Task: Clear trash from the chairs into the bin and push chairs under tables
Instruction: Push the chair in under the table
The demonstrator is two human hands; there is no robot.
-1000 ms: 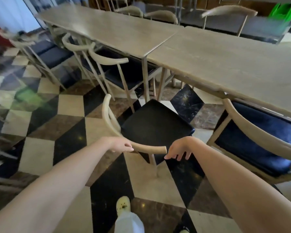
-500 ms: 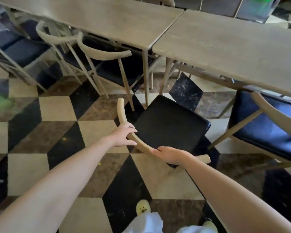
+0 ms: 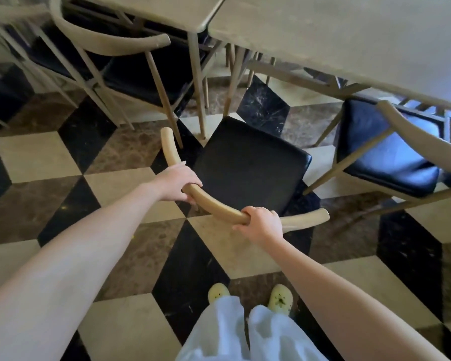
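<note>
Chair [image 3: 248,165] w/ black seat stands angled on checkered floor [image 3: 36,157], in front of where left table [image 3: 167,9] and right table [image 3: 336,40] meet, its seat corner near a table leg [image 3: 197,87] and out from under both tops. Left hand [image 3: 178,185] grips the curved wooden backrest [image 3: 214,201] on its left part, right hand [image 3: 262,224] grips it further right, fingers of both curled round the rail. Neighbour chair L [image 3: 130,74] and neighbour chair R [image 3: 386,155] sit partly under the tables.
</note>
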